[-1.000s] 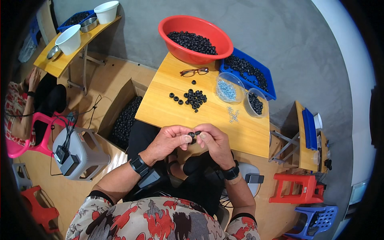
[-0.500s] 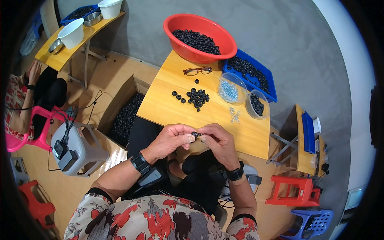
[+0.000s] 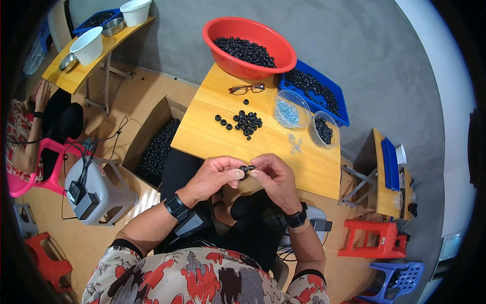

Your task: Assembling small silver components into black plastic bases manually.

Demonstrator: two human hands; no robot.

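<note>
My left hand (image 3: 215, 176) and my right hand (image 3: 273, 177) meet over the near edge of a small wooden table (image 3: 212, 137), pinching one small black ring (image 3: 245, 171) between their fingertips. A loose heap of the same black rings (image 3: 245, 121) lies on the table just beyond my hands. Small silvery screws (image 3: 295, 144) lie scattered to the right of the heap. Both wrists wear dark watches.
At the table's far side stand a red bowl of black rings (image 3: 248, 45), a blue tray of rings (image 3: 314, 93), two clear bowls (image 3: 289, 111) and red-framed glasses (image 3: 246, 88). A cardboard box of rings (image 3: 157, 147) sits left; another person (image 3: 30, 126) sits at far left.
My hands stay together at the table's near edge with the ring between them; the fingers have shifted slightly. The view has tilted a little.
</note>
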